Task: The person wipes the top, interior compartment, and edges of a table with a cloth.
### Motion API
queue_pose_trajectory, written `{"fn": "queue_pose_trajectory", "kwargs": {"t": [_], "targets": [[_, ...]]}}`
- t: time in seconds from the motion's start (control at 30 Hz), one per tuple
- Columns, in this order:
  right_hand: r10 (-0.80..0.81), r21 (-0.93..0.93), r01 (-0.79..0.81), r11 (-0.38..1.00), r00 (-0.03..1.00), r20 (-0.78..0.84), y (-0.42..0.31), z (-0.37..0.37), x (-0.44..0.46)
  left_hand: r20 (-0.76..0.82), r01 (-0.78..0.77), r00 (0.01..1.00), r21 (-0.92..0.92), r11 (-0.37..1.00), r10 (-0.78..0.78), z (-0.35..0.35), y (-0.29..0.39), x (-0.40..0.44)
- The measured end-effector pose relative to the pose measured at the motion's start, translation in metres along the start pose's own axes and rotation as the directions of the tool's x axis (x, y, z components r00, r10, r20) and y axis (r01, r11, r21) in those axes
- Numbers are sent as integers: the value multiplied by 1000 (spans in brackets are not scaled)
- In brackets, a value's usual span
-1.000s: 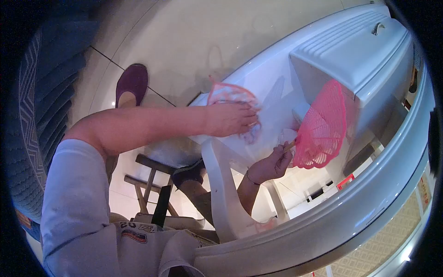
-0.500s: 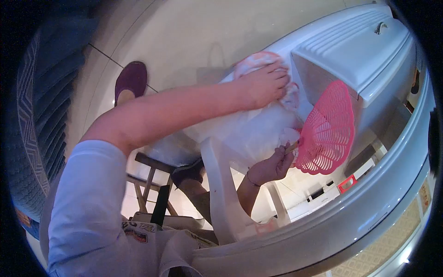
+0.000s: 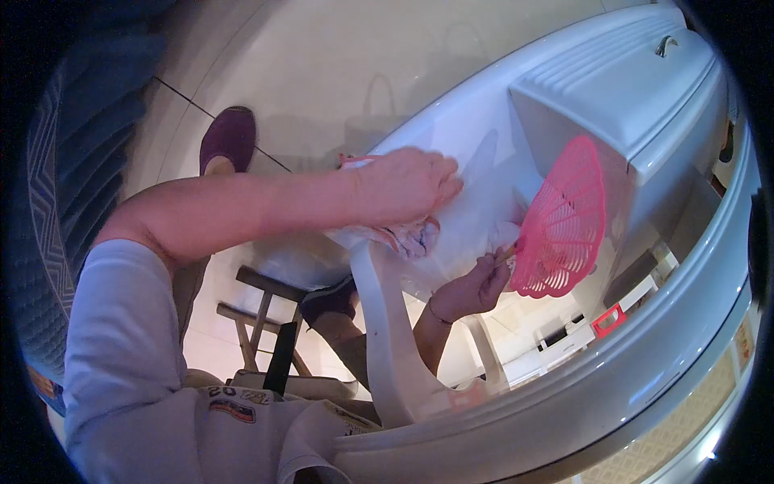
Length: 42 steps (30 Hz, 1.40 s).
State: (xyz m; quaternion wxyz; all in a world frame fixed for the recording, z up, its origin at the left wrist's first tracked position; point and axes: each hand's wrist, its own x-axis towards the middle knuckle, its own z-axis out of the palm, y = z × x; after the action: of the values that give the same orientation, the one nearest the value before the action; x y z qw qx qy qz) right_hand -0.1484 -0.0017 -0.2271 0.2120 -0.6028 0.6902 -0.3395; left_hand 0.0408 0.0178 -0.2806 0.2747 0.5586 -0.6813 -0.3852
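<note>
Left hand: the left hand (image 3: 403,181) is bending its fingers and gripping the red-and-white cloth (image 3: 409,239); its fingertips are turning out of sight.
Cloth position: it is lying bunched under the palm near the edge of the white shelf (image 3: 463,206), folds showing on both sides of the hand, one part nearing the upright white leg (image 3: 377,323).
Right hand: the right hand (image 3: 472,292) is closing around the handle (image 3: 505,256) of the pink fan (image 3: 558,230), its blade spreading toward the drawer unit (image 3: 584,101).
Beside the fan: a small whitish item (image 3: 505,234) is showing next to the handle; what it is, one cannot tell.
Cloth handling: the folds are sitting unevenly, so spreading them flat under the palm and fingers would probably be giving wider, steadier contact.
Edge and leg: loose cloth is hanging close to both, so tucking it under the palm would likely be preventing a snag.
Pressure: even, light pressure would be suiting the smooth surface.
Fan care: the openwork blade is looking thin, so holding it by the handle, apart from the cloth, is seeming wise.
</note>
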Motion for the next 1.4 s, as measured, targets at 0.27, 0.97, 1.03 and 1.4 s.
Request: {"fn": "queue_pose_trajectory", "kwargs": {"t": [0.27,0.97,1.03,1.4], "targets": [[-31,-3,31,1000,999,27,1,-2,1,-333,94,943,229,969,-13,6,-19,20],[-22,-53,23,998,1000,10,3,-2,4,-323,154,942,190,970,-87,19,-20,29],[-11,-42,10,999,1000,-6,4,0,4,-317,162,944,185,969,-97,15,-19,31],[-30,-35,31,999,999,10,5,-2,5,-308,191,944,203,960,-122,17,-18,33]]}}
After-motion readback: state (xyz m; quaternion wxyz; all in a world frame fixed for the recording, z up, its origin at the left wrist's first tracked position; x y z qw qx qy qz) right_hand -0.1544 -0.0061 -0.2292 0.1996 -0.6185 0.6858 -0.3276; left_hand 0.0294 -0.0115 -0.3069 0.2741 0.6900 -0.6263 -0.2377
